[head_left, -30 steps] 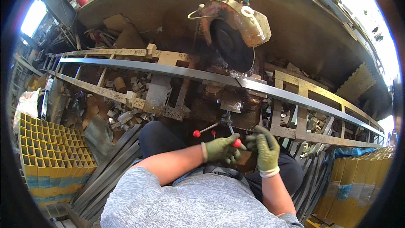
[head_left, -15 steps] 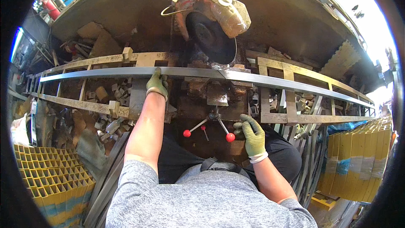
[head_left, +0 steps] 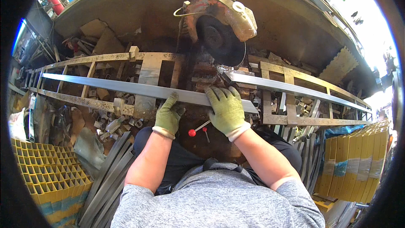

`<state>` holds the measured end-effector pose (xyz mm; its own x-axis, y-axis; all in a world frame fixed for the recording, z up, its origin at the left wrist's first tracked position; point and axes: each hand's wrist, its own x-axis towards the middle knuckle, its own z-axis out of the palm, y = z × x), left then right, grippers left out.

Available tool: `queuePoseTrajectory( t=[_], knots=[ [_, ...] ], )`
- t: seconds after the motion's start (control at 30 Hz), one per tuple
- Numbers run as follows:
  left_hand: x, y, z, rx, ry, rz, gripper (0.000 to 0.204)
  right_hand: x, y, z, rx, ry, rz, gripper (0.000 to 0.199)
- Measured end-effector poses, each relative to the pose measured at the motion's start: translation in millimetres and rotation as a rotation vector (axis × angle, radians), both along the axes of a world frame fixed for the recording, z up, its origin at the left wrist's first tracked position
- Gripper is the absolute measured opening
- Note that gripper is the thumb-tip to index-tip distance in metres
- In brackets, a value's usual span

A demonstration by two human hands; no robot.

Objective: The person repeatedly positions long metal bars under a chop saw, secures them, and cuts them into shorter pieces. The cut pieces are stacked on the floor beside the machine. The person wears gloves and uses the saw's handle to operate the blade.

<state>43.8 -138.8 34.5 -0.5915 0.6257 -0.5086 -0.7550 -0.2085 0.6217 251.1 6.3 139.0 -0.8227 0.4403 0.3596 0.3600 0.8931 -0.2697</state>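
Note:
A long grey metal bar (head_left: 126, 87) lies slantwise across the rack on the left, its slanted right end pulled toward me, in front of the saw. My left hand (head_left: 168, 116), in a green glove, is closed on its near edge. Just short of that end, my gloved right hand (head_left: 226, 109) grips over the top, fingers on the far side. A second grey metal bar (head_left: 295, 87) rests on the right rack, its slanted left end by the vise, apart from the first. Above hangs a cut-off saw with a dark round blade (head_left: 213, 36) and a worn reddish guard (head_left: 209, 6).
Between my forearms are the vise handle's red knobs (head_left: 192, 132). Metal racks (head_left: 276, 120) extend both ways, with offcuts (head_left: 114, 124) beneath. Stacked yellow tubes (head_left: 50, 164) stand at left, a wrapped yellow bundle (head_left: 358, 160) at right. Loose grey bars (head_left: 107, 177) lean by my left leg.
The left bar's right end has come toward me, away from the other bar. My right hand has moved from beside the vise handle onto it. The view has shifted slightly.

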Motion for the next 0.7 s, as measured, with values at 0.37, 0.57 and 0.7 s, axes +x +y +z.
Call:
queuePoseTrajectory(
  t=[0.37, 0.57, 0.7],
  knots=[
    [-201.9, -49.3, -31.8, 0.210, -0.106, 0.543, 0.041, 14.6, 0.8, -41.5, -0.051, 0.043, -0.031, 0.072],
    [-149.5, -65.7, 33.1, 0.452, 0.211, 0.480, 0.045, 21.0, 23.0, -40.9, 0.054, 0.152, -0.003, 0.078],
    [-127.2, -103.6, 95.8, 0.518, 0.432, 0.323, 0.054, 11.1, 20.4, -38.2, -0.043, 0.249, 0.030, 0.078]
  ],
)
